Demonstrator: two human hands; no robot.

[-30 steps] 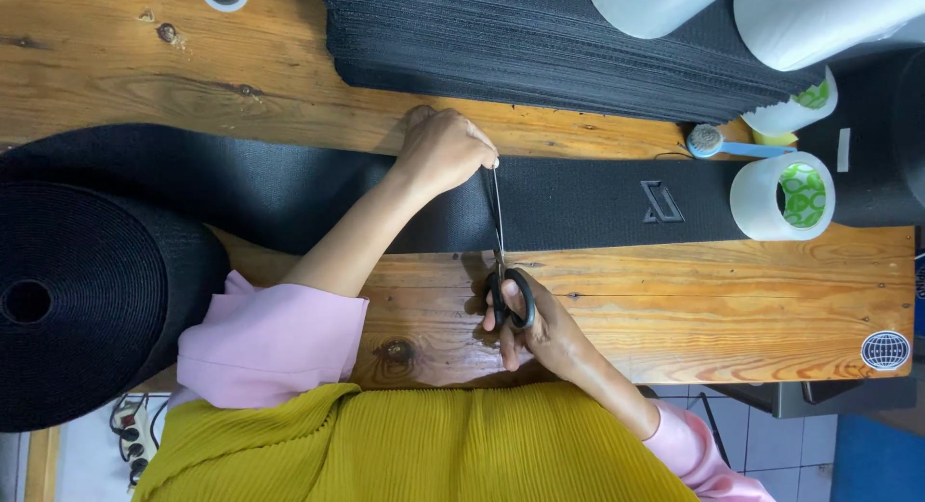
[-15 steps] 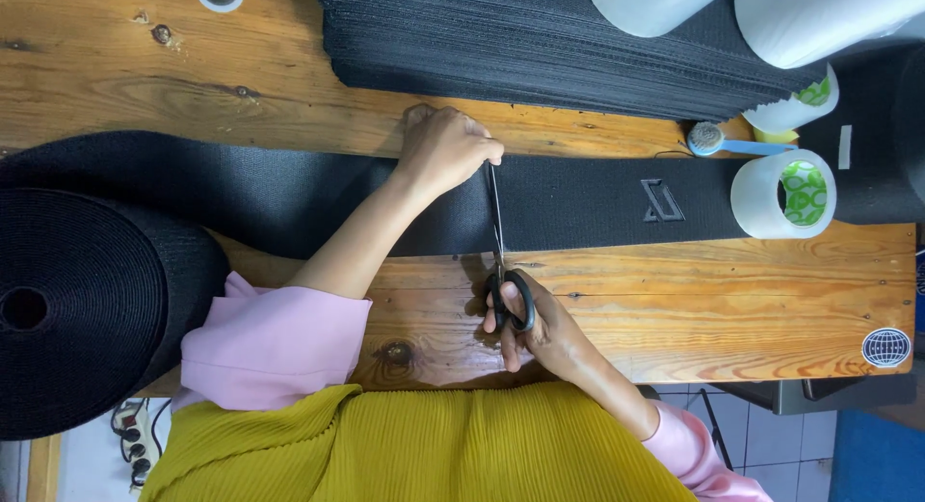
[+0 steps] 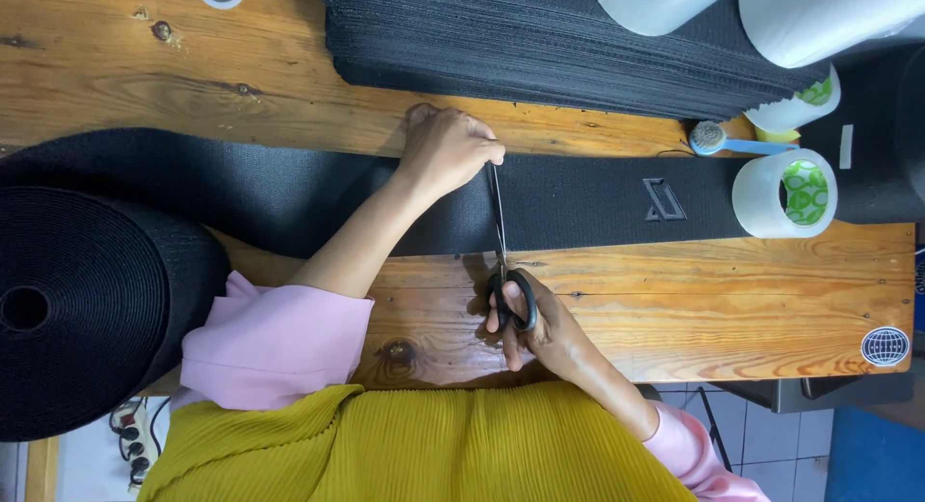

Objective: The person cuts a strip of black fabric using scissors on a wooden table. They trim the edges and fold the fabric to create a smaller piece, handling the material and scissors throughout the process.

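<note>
Little has moved since the earlier frames: both hands hold almost the same places, and the scissors (image 3: 501,247) lie across the black strap at the same spot, the blades drawn nearly together, so the cut appears to be at or close to its end across the full width. Seen from above, a person in a yellow top with pink sleeves leans over a wooden surface (image 3: 674,309). A wide black woven strap (image 3: 597,205) runs left to right across it, unwinding from a large black roll (image 3: 67,304) at the left edge. The left hand (image 3: 445,153) presses down on the strap's far edge, just left of the blades, its fingers curled together and pinning the material flat. The right hand (image 3: 540,330) sits at the near edge of the strap, its grip closed through the black scissor handles, thumb and fingers in the loops. The blades point away from the body, lying over the strap between the two hands. To the right, the strap bears a raised angular emblem (image 3: 663,199), and beyond it stands a roll of clear tape (image 3: 785,194). A stack of cut black strap pieces (image 3: 540,49) lies along the far side, with white rolls (image 3: 819,15) resting on it.
</note>
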